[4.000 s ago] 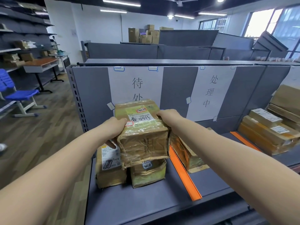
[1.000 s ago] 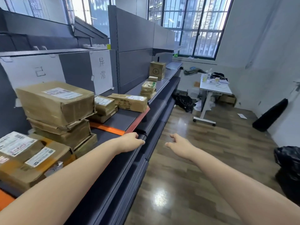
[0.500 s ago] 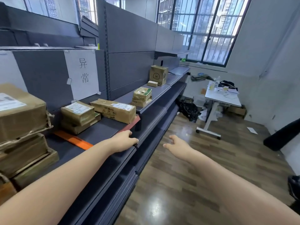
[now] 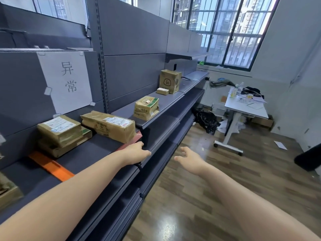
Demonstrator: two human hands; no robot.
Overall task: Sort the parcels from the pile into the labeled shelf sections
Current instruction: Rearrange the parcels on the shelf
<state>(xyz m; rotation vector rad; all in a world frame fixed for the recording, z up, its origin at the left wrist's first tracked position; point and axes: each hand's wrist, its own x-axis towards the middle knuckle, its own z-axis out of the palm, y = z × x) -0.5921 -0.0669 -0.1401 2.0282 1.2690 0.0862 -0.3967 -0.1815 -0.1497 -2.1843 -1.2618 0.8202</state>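
1. The left hand (image 4: 137, 153) rests on the shelf edge (image 4: 156, 148); its grip is loose and holds nothing.
2. The right hand (image 4: 189, 158) hangs over the floor, fingers spread, empty.
3. The parcels (image 4: 146, 107) lie ahead of both grips, nearer the left one.

Light: bright daylight from the barred window (image 4: 224, 30) at right.
Glare: white sheen on the wooden floor (image 4: 169, 226).
Distortion: wide-angle bending at the edges.
Focus: slightly soft overall.
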